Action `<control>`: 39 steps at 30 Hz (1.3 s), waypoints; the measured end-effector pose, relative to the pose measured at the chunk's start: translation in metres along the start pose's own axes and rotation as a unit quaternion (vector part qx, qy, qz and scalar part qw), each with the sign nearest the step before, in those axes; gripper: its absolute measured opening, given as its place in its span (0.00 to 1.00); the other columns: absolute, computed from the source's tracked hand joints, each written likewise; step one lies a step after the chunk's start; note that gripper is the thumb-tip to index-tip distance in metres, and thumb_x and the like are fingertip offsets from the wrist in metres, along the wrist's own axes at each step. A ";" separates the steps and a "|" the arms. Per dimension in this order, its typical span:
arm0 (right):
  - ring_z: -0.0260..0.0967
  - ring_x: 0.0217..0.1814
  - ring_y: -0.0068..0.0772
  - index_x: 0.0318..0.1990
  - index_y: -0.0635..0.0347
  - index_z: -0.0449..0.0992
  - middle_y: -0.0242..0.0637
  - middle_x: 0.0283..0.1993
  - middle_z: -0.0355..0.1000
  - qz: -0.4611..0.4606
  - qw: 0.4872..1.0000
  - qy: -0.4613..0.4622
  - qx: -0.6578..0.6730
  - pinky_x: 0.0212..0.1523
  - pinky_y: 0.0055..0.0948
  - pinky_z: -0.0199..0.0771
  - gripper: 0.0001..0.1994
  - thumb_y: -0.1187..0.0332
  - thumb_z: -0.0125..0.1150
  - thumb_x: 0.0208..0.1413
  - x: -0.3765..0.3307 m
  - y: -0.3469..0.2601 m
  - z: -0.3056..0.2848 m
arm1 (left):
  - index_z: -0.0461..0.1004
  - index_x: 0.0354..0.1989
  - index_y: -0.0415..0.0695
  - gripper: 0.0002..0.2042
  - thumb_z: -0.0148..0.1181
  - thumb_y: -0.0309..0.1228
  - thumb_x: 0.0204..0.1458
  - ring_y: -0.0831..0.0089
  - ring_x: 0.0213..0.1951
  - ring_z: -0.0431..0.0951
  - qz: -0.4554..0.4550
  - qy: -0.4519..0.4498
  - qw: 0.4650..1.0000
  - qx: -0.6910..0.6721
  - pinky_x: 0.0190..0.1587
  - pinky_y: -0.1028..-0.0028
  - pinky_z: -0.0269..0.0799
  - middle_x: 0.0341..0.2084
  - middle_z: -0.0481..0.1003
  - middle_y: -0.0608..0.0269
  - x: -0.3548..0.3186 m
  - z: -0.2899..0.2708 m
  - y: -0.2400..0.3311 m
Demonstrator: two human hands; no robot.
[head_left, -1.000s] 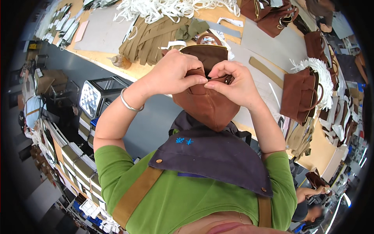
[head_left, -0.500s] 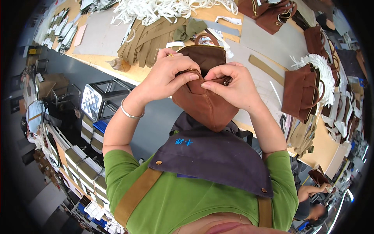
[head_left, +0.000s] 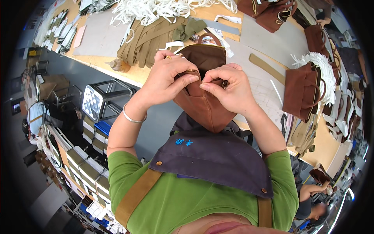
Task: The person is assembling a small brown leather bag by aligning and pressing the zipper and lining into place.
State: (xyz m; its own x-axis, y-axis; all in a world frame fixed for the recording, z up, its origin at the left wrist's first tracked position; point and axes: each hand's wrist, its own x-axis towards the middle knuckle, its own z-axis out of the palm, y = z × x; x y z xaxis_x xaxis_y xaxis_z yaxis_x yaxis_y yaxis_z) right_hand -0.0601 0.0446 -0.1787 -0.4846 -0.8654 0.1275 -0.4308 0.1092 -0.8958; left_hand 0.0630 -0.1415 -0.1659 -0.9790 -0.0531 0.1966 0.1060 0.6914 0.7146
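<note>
I hold a small brown bag (head_left: 204,105) up in front of my chest, over the edge of the workbench (head_left: 97,62). My left hand (head_left: 167,76) pinches the top edge of the bag's opening from the left. My right hand (head_left: 228,87) pinches the same edge from the right, fingertips almost touching the left thumb. The bag's dark brown flap (head_left: 204,56) and its small handle stand up behind my fingers. A silver bangle (head_left: 132,118) sits on my left wrist. What lies between my fingertips is hidden.
Olive straps (head_left: 150,37) and white cords (head_left: 156,9) lie on the bench behind the bag. Finished brown bags (head_left: 304,91) stand at the right and far back. A metal stool (head_left: 99,97) stands below the bench, stacked boxes (head_left: 83,167) lower left. Another person sits at lower right (head_left: 311,199).
Both hands have stayed pinched on the bag's top edge. The bag's flap shows more behind my fingers, and the hands have shifted slightly on the edge.
</note>
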 end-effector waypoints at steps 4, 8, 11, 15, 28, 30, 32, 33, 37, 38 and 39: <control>0.70 0.29 0.24 0.27 0.54 0.80 0.26 0.25 0.76 0.043 0.994 -0.032 0.095 0.53 0.30 0.61 0.04 0.70 0.70 0.49 0.002 0.004 0.001 | 0.79 0.35 0.49 0.06 0.63 0.35 0.53 0.72 0.32 0.75 0.001 0.001 1.000 0.004 0.53 0.68 0.53 0.27 0.78 0.70 0.004 0.005 -0.002; 0.70 0.30 0.26 0.30 0.56 0.79 0.29 0.25 0.75 0.050 0.986 -0.075 0.137 0.49 0.30 0.65 0.04 0.70 0.70 0.50 -0.003 0.006 -0.005 | 0.77 0.47 0.50 0.23 0.72 0.44 0.44 0.73 0.43 0.77 0.009 -0.003 1.000 -0.021 0.58 0.66 0.54 0.43 0.77 0.68 0.007 -0.012 -0.030; 0.70 0.29 0.26 0.31 0.57 0.78 0.30 0.26 0.76 0.009 0.997 -0.040 0.068 0.49 0.30 0.66 0.08 0.67 0.72 0.48 -0.007 0.011 -0.004 | 0.67 0.63 0.48 0.43 0.79 0.47 0.35 0.67 0.62 0.67 -0.088 -0.045 0.983 -0.155 0.66 0.60 0.55 0.61 0.68 0.62 -0.010 -0.022 -0.089; 0.66 0.31 0.17 0.36 0.60 0.75 0.25 0.27 0.72 -0.007 0.999 -0.038 0.003 0.36 0.19 0.67 0.09 0.73 0.71 0.50 -0.006 0.006 -0.011 | 0.62 0.66 0.45 0.46 0.78 0.44 0.37 0.64 0.64 0.64 -0.243 -0.098 0.939 -0.223 0.67 0.62 0.56 0.63 0.65 0.59 -0.045 0.010 -0.149; 0.68 0.31 0.25 0.26 0.54 0.75 0.25 0.27 0.74 -0.123 0.987 -0.080 -0.064 0.52 0.36 0.58 0.08 0.70 0.73 0.46 0.001 -0.010 -0.028 | 0.53 0.70 0.42 0.43 0.72 0.28 0.46 0.64 0.60 0.70 -0.294 0.137 0.720 -0.613 0.63 0.64 0.65 0.58 0.70 0.52 -0.075 0.119 -0.138; 0.68 0.34 0.28 0.27 0.52 0.77 0.26 0.28 0.74 -0.191 0.975 -0.094 -0.070 0.51 0.36 0.60 0.08 0.69 0.73 0.45 0.007 -0.024 -0.040 | 0.56 0.68 0.41 0.43 0.75 0.27 0.42 0.65 0.58 0.72 -0.255 0.218 0.721 -0.606 0.61 0.65 0.68 0.56 0.72 0.54 -0.074 0.098 -0.121; 0.70 0.39 0.31 0.29 0.53 0.78 0.30 0.34 0.75 -0.190 0.976 -0.068 -0.080 0.54 0.37 0.61 0.07 0.69 0.73 0.45 0.014 -0.019 -0.064 | 0.58 0.66 0.41 0.43 0.77 0.26 0.40 0.65 0.57 0.73 -0.197 0.246 0.732 -0.604 0.61 0.66 0.69 0.54 0.73 0.55 -0.087 0.079 -0.115; 0.71 0.42 0.33 0.30 0.53 0.79 0.31 0.37 0.75 -0.188 0.977 -0.054 -0.086 0.55 0.37 0.62 0.07 0.69 0.73 0.45 0.017 -0.016 -0.075 | 0.59 0.65 0.41 0.43 0.77 0.26 0.39 0.65 0.56 0.73 -0.167 0.257 0.736 -0.603 0.60 0.66 0.69 0.54 0.73 0.56 -0.091 0.071 -0.107; 0.66 0.59 0.37 0.49 0.55 0.78 0.38 0.57 0.68 -0.062 0.982 0.077 -0.161 0.58 0.38 0.67 0.15 0.70 0.68 0.53 0.029 0.043 -0.083 | 0.61 0.63 0.36 0.43 0.80 0.34 0.38 0.67 0.54 0.73 -0.163 0.338 0.873 -0.312 0.56 0.68 0.70 0.52 0.73 0.56 -0.102 0.088 -0.048; 0.63 0.64 0.36 0.57 0.55 0.74 0.39 0.63 0.65 0.036 0.996 0.043 -0.063 0.59 0.38 0.68 0.20 0.70 0.65 0.56 0.028 0.072 -0.079 | 0.60 0.62 0.35 0.42 0.79 0.34 0.39 0.66 0.52 0.74 -0.201 0.306 0.889 -0.276 0.56 0.68 0.70 0.51 0.73 0.55 -0.106 0.111 -0.052; 0.60 0.66 0.34 0.62 0.55 0.69 0.38 0.64 0.64 0.170 0.977 0.027 0.126 0.57 0.36 0.70 0.22 0.70 0.62 0.59 0.029 0.097 -0.069 | 0.61 0.62 0.35 0.41 0.78 0.34 0.41 0.64 0.53 0.72 -0.242 0.253 0.903 -0.248 0.55 0.68 0.70 0.52 0.71 0.54 -0.109 0.135 -0.053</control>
State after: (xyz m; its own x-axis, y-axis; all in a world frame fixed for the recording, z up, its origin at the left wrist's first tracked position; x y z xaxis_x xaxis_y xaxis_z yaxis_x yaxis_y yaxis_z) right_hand -0.1682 0.0639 -0.2331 -0.6096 -0.7723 -0.1790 -0.0411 0.2563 -0.9657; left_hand 0.1402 -0.0752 -0.3162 -0.7402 -0.6718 -0.0280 -0.1258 0.0975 0.9872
